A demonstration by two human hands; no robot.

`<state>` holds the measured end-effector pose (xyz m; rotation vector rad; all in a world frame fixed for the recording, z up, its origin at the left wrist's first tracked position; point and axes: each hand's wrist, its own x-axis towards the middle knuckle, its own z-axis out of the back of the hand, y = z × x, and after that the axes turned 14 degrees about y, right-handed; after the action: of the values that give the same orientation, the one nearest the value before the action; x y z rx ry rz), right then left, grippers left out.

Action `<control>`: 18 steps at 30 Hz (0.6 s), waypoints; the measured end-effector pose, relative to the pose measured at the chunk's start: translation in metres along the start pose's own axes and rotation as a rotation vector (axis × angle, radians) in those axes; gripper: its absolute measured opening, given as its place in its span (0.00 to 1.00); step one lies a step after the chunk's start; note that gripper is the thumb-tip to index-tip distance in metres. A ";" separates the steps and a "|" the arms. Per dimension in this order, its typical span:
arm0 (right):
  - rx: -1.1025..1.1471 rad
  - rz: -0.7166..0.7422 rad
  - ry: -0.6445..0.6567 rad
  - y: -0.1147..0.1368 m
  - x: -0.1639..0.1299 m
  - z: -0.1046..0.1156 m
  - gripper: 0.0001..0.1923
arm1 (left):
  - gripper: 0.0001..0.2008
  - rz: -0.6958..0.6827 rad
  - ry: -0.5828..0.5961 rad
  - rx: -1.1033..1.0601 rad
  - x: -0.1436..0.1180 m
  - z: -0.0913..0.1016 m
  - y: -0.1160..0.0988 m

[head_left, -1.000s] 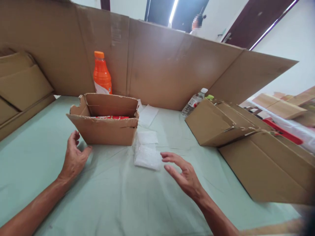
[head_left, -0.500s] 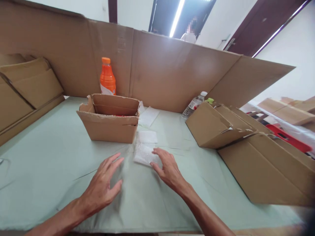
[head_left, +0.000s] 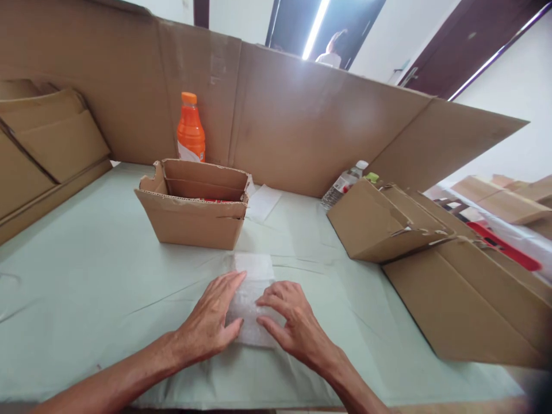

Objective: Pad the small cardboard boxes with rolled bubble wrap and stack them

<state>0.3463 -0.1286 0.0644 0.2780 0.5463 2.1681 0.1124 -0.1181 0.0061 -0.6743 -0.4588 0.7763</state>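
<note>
A clear bubble-wrap pouch (head_left: 254, 328) lies flat on the pale green tablecloth in front of me, its smoother flap (head_left: 253, 266) pointing away. My left hand (head_left: 214, 315) rests along the pouch's left edge, thumb and fingers apart. On the other side, my right hand (head_left: 290, 316) lies over the right edge with fingers slightly curled and thumb apart. Both sets of fingertips appear to touch the plastic, and neither hand is closed on it. Parts of the pouch's side edges are hidden under my hands.
An open cardboard box (head_left: 194, 221) with something red inside stands beyond my left hand. Behind it are an orange bottle (head_left: 191, 135) and a white sheet (head_left: 264, 201). A clear bottle (head_left: 344, 187) leans by cardboard boxes (head_left: 457, 293) at right. A cardboard wall (head_left: 310, 121) closes the back.
The bubble-wrap pouch has come nearer to me. My left hand has moved right to its edge, and my right hand has moved slightly nearer.
</note>
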 end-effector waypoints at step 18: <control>-0.151 -0.123 -0.026 -0.055 0.058 -0.002 0.09 | 0.21 -0.187 0.058 -0.245 -0.050 -0.003 -0.038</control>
<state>0.3486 -0.0535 0.0367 0.1853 0.3725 2.0704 0.1014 -0.1772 0.0238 -0.8665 -0.5605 0.5270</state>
